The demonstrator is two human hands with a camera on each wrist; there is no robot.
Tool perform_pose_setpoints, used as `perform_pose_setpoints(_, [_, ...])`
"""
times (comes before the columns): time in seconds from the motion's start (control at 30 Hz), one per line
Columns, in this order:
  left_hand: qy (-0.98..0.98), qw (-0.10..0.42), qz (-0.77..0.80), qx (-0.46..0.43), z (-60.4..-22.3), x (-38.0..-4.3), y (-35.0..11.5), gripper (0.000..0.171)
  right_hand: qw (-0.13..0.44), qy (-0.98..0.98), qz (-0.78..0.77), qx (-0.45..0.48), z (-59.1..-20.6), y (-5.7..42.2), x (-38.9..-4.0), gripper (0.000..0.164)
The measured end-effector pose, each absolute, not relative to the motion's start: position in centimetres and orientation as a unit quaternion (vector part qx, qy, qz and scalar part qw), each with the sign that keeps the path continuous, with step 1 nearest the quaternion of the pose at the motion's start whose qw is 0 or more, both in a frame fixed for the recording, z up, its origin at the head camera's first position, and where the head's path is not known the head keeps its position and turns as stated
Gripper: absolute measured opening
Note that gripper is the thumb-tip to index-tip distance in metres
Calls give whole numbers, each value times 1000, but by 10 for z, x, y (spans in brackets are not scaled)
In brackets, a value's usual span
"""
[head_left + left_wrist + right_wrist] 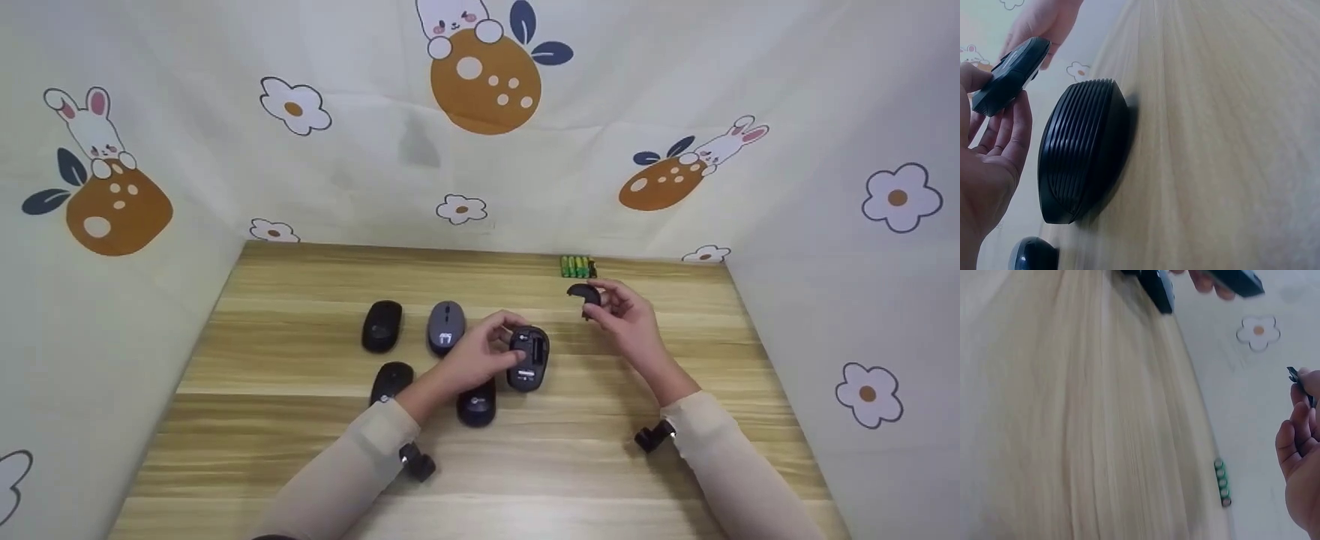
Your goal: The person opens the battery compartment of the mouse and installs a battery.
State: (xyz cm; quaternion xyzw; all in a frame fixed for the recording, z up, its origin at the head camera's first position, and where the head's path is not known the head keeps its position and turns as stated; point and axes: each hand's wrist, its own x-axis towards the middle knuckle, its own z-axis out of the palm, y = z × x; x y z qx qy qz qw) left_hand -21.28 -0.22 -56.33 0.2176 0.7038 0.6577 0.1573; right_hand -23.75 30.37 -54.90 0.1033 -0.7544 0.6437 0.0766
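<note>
My left hand point(476, 354) holds a black computer mouse point(529, 367) above the table, its underside turned up with a dark battery slot showing. In the left wrist view the mouse point(1013, 79) is seen edge-on between thumb and fingers. To the right, my right hand point(634, 326) pinches a thin, curved black battery cover point(583, 291) between thumb and fingers, apart from the mouse. In the right wrist view only the tip of that cover point(1294, 375) sticks out past the fingers. Just behind the right hand lies a row of several green batteries point(577, 267).
A black mouse point(477, 405) lies under the left hand, partly covered by it. Left of it are a grey mouse point(446, 322), a black mouse point(382, 326) and another black mouse point(393, 379) partly behind the left forearm. Patterned cloth point(360, 180) surrounds the wooden table point(300, 465).
</note>
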Motion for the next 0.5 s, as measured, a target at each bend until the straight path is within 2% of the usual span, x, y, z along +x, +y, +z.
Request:
perform_pose_setpoints(0.2, [700, 156, 660, 223, -565, -213, -2, 45, 70, -774, 626, 62, -561, 328, -255, 38])
perform_pose_setpoints(0.5, [702, 154, 658, 226, -563, -214, -1, 44, 28, -799, 599, 43, -580, 347, -281, 41])
